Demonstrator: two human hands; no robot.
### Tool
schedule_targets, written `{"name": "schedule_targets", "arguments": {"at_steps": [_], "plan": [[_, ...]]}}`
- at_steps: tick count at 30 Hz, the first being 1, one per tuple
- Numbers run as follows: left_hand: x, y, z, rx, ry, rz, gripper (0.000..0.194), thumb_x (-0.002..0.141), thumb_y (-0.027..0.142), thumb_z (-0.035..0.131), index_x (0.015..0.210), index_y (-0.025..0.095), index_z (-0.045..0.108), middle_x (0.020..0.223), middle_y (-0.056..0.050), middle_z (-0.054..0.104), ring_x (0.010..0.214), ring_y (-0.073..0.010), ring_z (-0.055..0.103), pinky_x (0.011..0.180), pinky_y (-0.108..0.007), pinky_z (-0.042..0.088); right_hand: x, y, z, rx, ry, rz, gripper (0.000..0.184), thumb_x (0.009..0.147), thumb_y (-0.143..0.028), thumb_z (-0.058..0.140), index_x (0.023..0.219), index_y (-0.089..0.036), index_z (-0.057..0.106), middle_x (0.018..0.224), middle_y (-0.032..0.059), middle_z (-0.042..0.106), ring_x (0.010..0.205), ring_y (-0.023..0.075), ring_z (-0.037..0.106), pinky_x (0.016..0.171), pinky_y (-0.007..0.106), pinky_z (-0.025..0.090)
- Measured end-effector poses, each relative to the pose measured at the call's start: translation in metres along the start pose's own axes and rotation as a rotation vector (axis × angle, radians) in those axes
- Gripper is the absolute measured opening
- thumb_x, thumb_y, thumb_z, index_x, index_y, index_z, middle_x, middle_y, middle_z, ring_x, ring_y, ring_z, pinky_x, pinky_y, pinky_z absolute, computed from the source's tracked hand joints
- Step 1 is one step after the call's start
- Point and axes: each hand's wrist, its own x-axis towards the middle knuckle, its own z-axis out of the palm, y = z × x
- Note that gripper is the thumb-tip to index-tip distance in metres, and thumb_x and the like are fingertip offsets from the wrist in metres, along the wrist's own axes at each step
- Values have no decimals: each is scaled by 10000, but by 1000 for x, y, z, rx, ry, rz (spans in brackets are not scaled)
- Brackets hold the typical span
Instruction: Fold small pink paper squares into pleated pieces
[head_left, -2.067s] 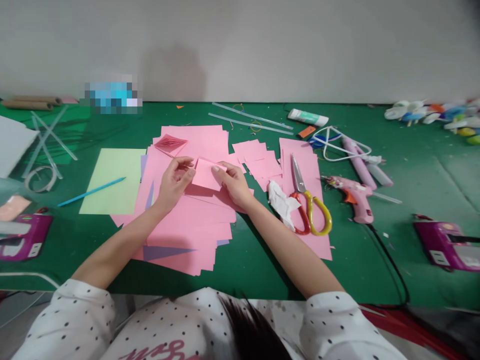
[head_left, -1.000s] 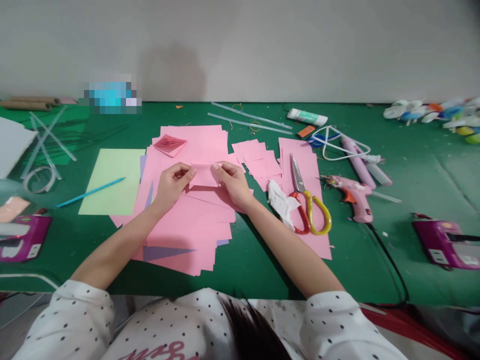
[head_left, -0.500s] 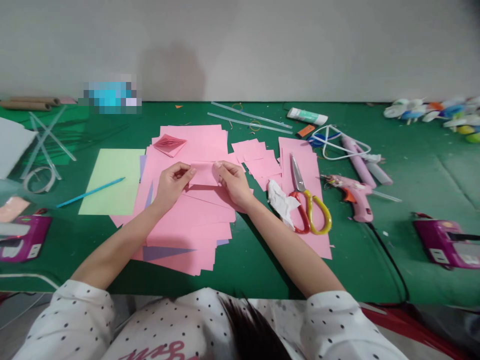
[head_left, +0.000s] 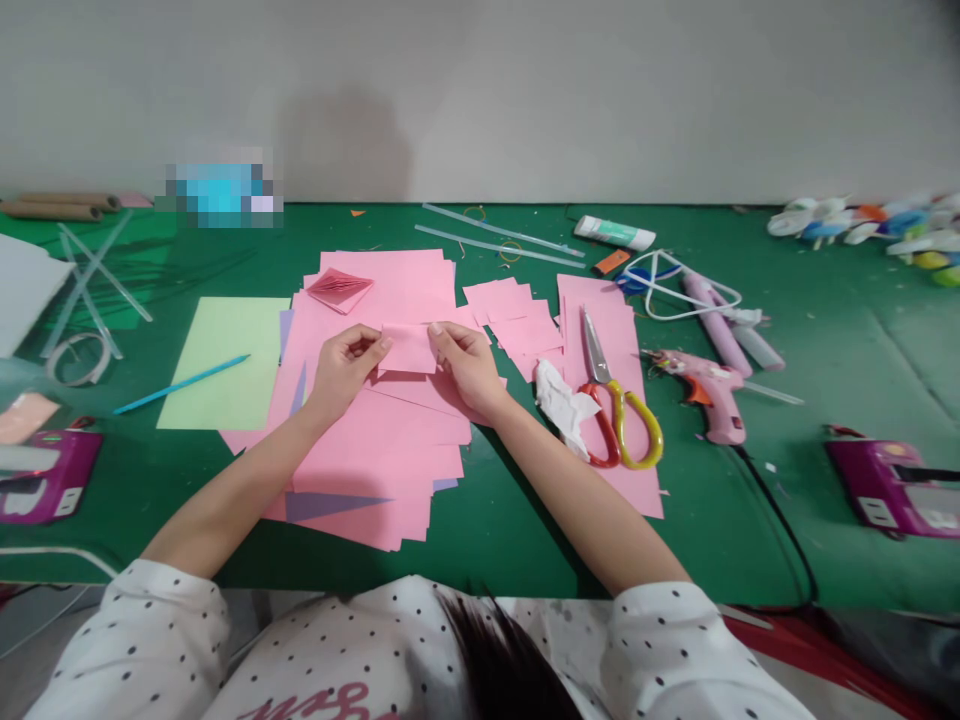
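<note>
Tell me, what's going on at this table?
A person's left hand and right hand hold opposite ends of a small rectangular piece of pink paper, above a loose stack of large pink paper sheets. A folded, layered pink paper piece lies at the stack's far left. Metal scissors with red and yellow handles rest on other pink sheets at right, unheld.

i can read no words from here: the pink script [head_left: 351, 694] across the dotted shirt [head_left: 352, 630] is cut off, and the green label [head_left: 616, 234] on the white tube [head_left: 640, 239] is too small.
</note>
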Motion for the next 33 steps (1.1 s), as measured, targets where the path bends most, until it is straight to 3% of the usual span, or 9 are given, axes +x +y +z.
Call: {"name": "schedule_targets", "arguments": {"at_steps": [6,11,20,26,33], "plan": [[0,1,0,-5,-2,-1,285,800,443,772,749,185,661,590,27,552,480,-78,501,445,-207,392,0,-1,0,40,5,12,429,833,-626,660,717,-214,641,598,-43,408,541,100,337,526,264,318],[-1,2,1,26,-26,6,284,807,450,765,770,184,673,591,21,568,479,-83,509,448,-208,406,-2,-7,1,29,11,49,371,774,-573,743,845,-209,741,690,-18,568,595,98,427,550,254,369],[-2,2,0,54,-27,15,292,804,462,763,761,187,675,597,20,576,491,-87,517,459,-215,409,-2,-5,1,31,38,33,281,786,-499,755,820,-220,760,716,-10,624,622,105,481,595,262,418],[-2,-1,1,56,-56,29,280,796,456,770,776,188,692,613,18,589,512,-88,516,485,-218,408,-1,-3,0,6,-41,-6,267,776,-473,770,881,-228,758,845,19,706,762,145,603,726,292,488],[-3,-1,2,88,-91,51,292,818,467,744,776,183,690,643,5,611,535,-94,526,515,-225,421,-1,-4,0,-28,-27,-50,197,797,-422,761,814,-226,751,857,22,721,835,159,634,843,321,496]]}}
